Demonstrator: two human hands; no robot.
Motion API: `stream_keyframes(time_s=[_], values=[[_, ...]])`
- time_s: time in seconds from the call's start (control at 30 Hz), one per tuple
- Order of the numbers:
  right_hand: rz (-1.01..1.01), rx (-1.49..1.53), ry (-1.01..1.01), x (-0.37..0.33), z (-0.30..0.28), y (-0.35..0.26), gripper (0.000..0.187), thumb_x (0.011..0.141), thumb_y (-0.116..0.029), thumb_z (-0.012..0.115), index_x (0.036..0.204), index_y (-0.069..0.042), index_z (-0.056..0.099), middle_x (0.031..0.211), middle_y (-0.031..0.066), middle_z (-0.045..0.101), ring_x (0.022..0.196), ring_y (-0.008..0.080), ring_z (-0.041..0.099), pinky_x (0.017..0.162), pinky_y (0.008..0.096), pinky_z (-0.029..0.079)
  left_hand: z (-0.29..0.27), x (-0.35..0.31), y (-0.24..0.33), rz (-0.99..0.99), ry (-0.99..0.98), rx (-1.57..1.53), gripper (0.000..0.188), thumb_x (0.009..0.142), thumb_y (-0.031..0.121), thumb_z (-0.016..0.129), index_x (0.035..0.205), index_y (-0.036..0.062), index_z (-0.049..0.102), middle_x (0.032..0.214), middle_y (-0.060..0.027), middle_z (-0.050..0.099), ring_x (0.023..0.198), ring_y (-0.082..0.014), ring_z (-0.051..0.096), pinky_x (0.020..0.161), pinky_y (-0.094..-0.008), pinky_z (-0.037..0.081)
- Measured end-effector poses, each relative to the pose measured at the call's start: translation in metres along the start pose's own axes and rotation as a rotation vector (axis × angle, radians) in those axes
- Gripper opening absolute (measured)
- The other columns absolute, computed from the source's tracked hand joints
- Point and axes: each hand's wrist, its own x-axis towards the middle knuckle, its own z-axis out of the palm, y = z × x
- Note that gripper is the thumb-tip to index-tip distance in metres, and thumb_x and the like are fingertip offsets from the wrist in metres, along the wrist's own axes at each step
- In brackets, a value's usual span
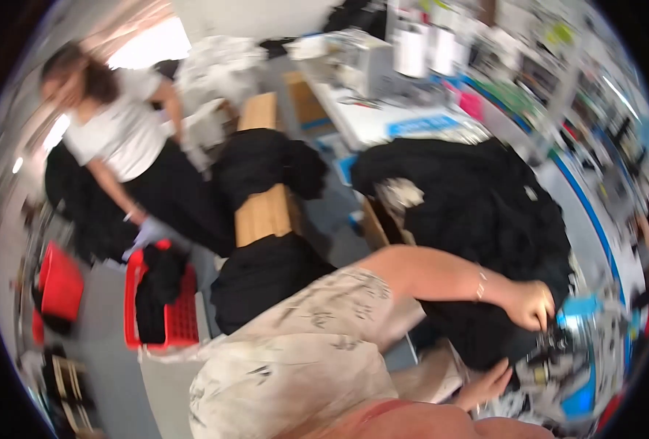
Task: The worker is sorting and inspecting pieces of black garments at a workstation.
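My left hand [531, 306] reaches across from the upper arm to a sewing machine [551, 355] at the right. Its fingers are curled down beside the machine head; what they hold, if anything, is blurred. Lower down, my right hand [489, 384] has its fingers stretched out at the edge of the black fabric [485, 212], close to the machine. That fabric is a large heap spread over the worktable, hanging off its near side. A pale patch shows among its folds.
Black cloth bundles [262, 282] lie over a wooden bench [262, 216]. Red baskets [185, 318] stand on the floor at left, near another person [123, 128] in a white top. Thread cones [411, 51] stand on a white table [365, 124] behind.
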Motion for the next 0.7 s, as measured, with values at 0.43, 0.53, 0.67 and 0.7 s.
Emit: stream_keyframes(time_s=[0.43, 0.53, 0.67, 0.7], values=[[0.247, 0.021, -0.258, -0.045, 0.017, -0.05, 0.021, 0.088, -0.024, 0.057, 0.092, -0.003, 0.057, 0.065, -0.001, 0.051, 0.055, 0.0067, 0.043, 0.048, 0.0223, 0.034, -0.093, -0.049, 0.144, -0.215, -0.112, 0.207, 0.029, 0.071, 0.013, 0.063, 0.099, 0.0053, 0.063, 0.105, -0.0111, 0.057, 0.106, -0.0326, 0.05, 0.086, -0.0467, 0.041], [0.386, 0.524, -0.358, -0.045, 0.028, -0.058, 0.015, 0.092, -0.019, 0.053, 0.084, -0.006, 0.056, 0.062, 0.0017, 0.054, 0.052, 0.0099, 0.05, 0.047, 0.0224, 0.038, -0.105, -0.079, 0.171, -0.349, -0.178, 0.4, 0.04, 0.065, 0.002, 0.062, 0.106, 0.0057, 0.062, 0.117, -0.0125, 0.054, 0.117, -0.0347, 0.045, 0.097, -0.0496, 0.037], [0.355, 0.737, -0.313, -0.036, 0.006, -0.044, 0.021, 0.095, -0.02, 0.048, 0.095, -0.004, 0.06, 0.075, 0.0054, 0.063, 0.057, 0.0121, 0.057, 0.047, 0.0235, 0.043, -0.068, -0.063, 0.175, -0.396, -0.236, 0.304, 0.054, 0.064, 0.009, 0.067, 0.117, 0.0072, 0.056, 0.128, -0.0155, 0.045, 0.122, -0.0362, 0.039, 0.101, -0.0532, 0.03], [0.351, 0.708, -0.299, -0.037, 0.002, -0.04, 0.023, 0.095, -0.021, 0.047, 0.096, -0.003, 0.06, 0.077, 0.0058, 0.063, 0.058, 0.0121, 0.057, 0.048, 0.0234, 0.044, -0.062, -0.059, 0.175, -0.443, -0.262, 0.308, 0.059, 0.064, 0.013, 0.07, 0.12, 0.0077, 0.053, 0.132, -0.0166, 0.042, 0.125, -0.0369, 0.037, 0.103, -0.0545, 0.027]])
